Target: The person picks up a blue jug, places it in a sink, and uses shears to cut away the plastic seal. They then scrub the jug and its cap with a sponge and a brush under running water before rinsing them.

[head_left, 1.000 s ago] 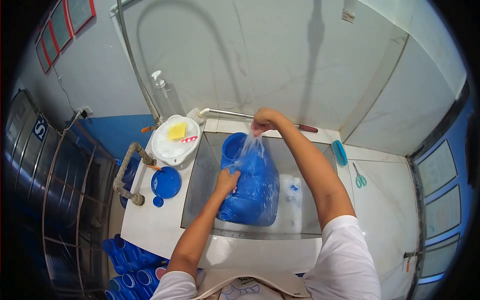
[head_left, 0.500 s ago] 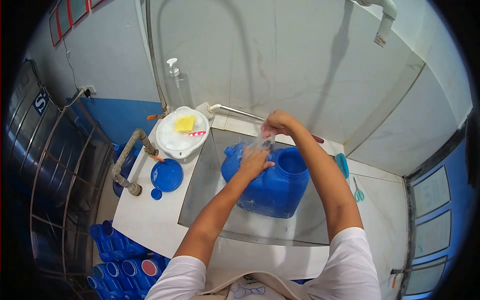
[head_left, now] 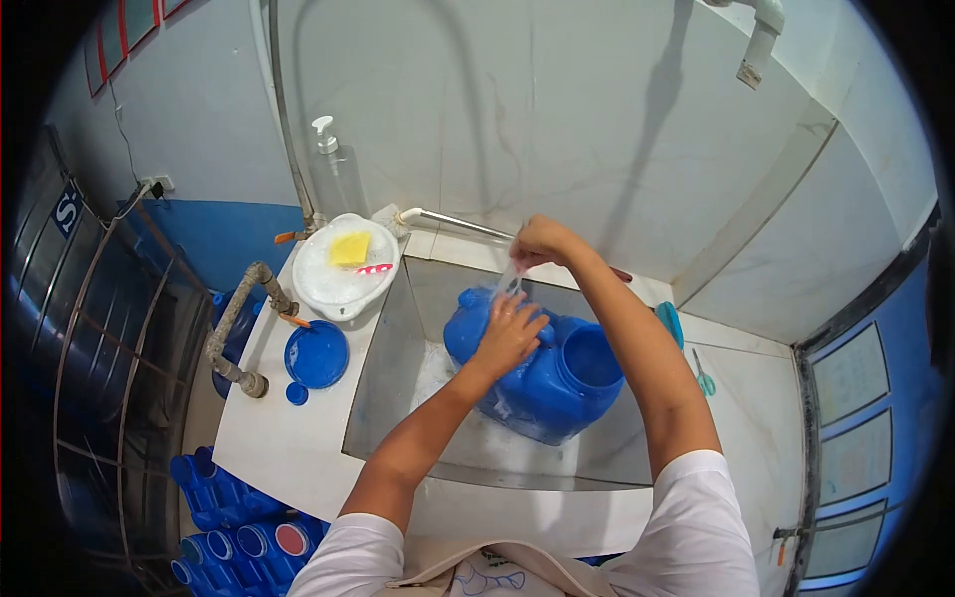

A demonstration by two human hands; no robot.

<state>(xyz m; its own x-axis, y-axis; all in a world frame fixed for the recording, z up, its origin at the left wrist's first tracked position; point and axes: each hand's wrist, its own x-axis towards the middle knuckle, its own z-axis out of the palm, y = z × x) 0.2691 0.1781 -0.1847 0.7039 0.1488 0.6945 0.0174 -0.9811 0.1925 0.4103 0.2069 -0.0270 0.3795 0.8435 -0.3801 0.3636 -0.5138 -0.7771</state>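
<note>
Left hand (head_left: 509, 336), fingers slightly apart, best steadies the blue jug (head_left: 545, 400) beneath them, while right-hand (head_left: 538, 245) fingers bunch together above the water (head_left: 509, 280), their hold unclear.

One sink (head_left: 403, 403) holds one jug (head_left: 525, 400), near two blue lids (head_left: 316, 354), one basin (head_left: 320, 287), one sponge (head_left: 349, 249) and one pump bottle (head_left: 339, 181).
</note>
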